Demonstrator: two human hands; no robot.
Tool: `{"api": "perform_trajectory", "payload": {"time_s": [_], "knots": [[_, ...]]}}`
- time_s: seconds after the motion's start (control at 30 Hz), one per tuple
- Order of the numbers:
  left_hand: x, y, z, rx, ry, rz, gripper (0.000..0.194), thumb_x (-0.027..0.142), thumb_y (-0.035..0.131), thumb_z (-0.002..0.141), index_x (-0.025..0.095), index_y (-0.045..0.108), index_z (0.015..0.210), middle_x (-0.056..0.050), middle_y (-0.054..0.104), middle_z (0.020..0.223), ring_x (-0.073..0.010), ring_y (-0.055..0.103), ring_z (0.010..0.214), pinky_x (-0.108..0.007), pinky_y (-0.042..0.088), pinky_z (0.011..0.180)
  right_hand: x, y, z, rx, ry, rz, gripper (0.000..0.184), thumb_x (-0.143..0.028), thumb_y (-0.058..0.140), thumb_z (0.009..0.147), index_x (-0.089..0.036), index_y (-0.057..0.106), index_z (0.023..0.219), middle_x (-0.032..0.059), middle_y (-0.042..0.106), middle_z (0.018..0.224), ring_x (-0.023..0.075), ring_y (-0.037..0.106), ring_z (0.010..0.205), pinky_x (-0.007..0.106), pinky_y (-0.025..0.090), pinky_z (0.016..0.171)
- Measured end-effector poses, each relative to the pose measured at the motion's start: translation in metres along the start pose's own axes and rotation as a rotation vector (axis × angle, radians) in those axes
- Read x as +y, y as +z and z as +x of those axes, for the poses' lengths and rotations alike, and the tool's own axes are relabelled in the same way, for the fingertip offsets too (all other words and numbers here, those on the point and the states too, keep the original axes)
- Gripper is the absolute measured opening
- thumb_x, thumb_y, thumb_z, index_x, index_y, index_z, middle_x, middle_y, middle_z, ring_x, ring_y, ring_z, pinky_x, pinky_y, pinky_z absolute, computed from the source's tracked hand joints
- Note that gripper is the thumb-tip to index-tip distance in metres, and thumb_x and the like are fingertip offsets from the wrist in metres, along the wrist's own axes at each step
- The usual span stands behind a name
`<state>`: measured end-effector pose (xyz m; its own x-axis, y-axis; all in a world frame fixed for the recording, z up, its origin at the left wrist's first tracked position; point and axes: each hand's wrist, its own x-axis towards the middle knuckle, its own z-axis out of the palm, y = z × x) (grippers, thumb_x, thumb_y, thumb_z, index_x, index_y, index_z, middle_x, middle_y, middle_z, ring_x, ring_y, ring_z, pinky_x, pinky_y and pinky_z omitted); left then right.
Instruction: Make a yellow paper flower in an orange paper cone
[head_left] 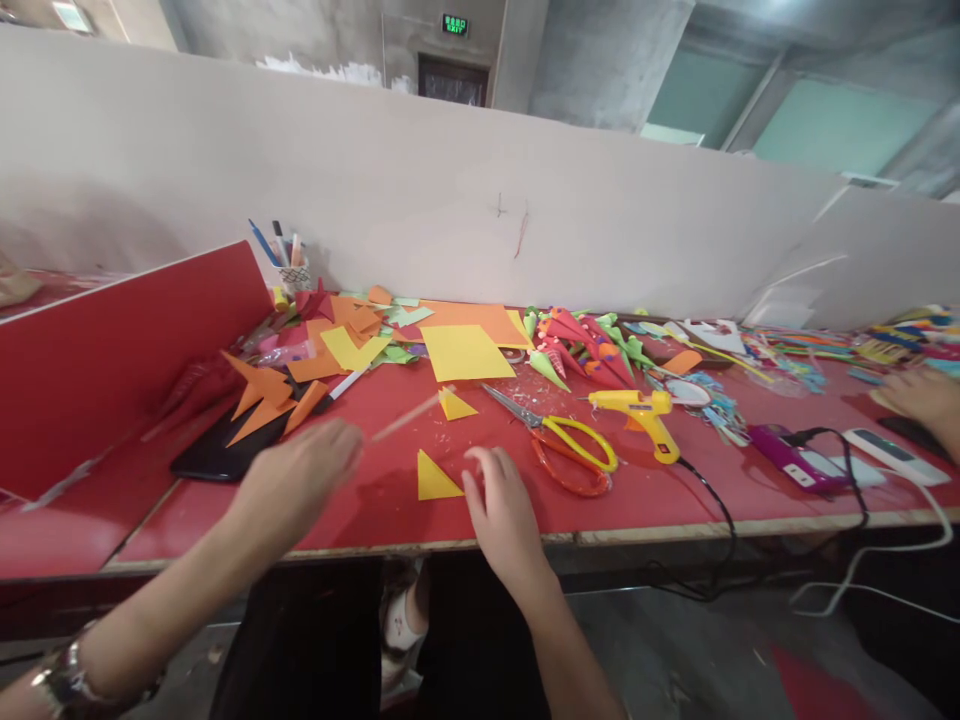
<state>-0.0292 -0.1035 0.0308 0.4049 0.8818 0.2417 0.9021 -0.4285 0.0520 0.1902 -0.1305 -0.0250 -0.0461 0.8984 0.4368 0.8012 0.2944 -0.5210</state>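
Note:
My left hand (306, 472) hovers over the left part of the red table, its fingers curled and smeared by motion. A thin brownish strip (411, 414), also blurred, lies or moves just beyond its fingertips; I cannot tell if they touch. My right hand (501, 502) rests near the front edge, thumb and fingers apart and slightly bent. Its thumb is at the right corner of a yellow paper triangle (435, 478). Farther back sits a second, folded yellow triangle (456, 404). Scissors (562, 440) with yellow and red handles lie beside it, blades partly apart.
Behind lie a yellow sheet (466, 353), orange paper pieces (262, 395) and a pile of paper cones (581, 345). A yellow glue gun (637, 415) and its cord lie right, near a purple box (795, 460). Another person's hand (919, 400) is at far right.

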Motion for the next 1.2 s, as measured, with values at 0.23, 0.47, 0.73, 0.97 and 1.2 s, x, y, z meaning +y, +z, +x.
{"api": "perform_trajectory", "payload": {"time_s": [0.23,0.47,0.73,0.97,1.2], "knots": [[0.035,0.023,-0.001,-0.123,0.254,0.045,0.021,0.022,0.034,0.088,0.018,0.052,0.076,-0.002,0.058,0.072,-0.0161,0.056,0.065,-0.027,0.037,0.057,-0.002,-0.008,-0.007,0.066,-0.247,-0.154,0.024,-0.024,0.045,0.085,-0.027,0.055,0.107,0.0062,0.049,0.116,0.0207,0.045,0.095,0.035,0.038,0.084],[0.04,0.033,0.008,-0.054,0.378,0.01,0.019,0.016,0.039,0.085,0.017,0.053,0.073,-0.002,0.058,0.07,-0.0153,0.054,0.064,-0.029,0.038,0.064,0.003,-0.009,-0.001,-0.212,-0.277,-0.11,0.017,-0.019,0.044,0.086,-0.022,0.06,0.09,0.0032,0.058,0.086,0.0157,0.049,0.079,0.027,0.041,0.071],[0.055,0.039,-0.002,0.104,0.236,-0.137,0.019,0.03,0.049,0.08,0.017,0.051,0.094,-0.007,0.057,0.099,-0.0207,0.054,0.087,-0.032,0.042,0.072,0.003,-0.008,0.007,-0.274,-0.196,-0.093,0.013,-0.015,0.047,0.083,-0.02,0.058,0.087,0.0027,0.056,0.083,0.0154,0.051,0.078,0.026,0.042,0.068],[0.061,0.044,0.006,0.027,0.215,-0.139,0.009,0.024,0.049,0.08,0.02,0.056,0.085,-0.004,0.057,0.099,-0.0209,0.051,0.088,-0.034,0.041,0.071,-0.002,-0.002,0.014,-0.281,-0.265,-0.313,0.012,-0.012,0.045,0.083,-0.017,0.055,0.082,0.0055,0.054,0.081,0.0199,0.047,0.079,0.031,0.041,0.067],[0.061,0.041,0.003,0.156,0.2,-0.05,0.015,0.029,0.047,0.081,0.018,0.057,0.087,-0.009,0.055,0.106,-0.024,0.047,0.093,-0.038,0.039,0.074,0.01,-0.018,0.025,-0.186,-0.157,-0.464,0.016,-0.009,0.039,0.084,-0.017,0.052,0.08,0.0088,0.054,0.079,0.0218,0.047,0.078,0.033,0.037,0.068]]}}
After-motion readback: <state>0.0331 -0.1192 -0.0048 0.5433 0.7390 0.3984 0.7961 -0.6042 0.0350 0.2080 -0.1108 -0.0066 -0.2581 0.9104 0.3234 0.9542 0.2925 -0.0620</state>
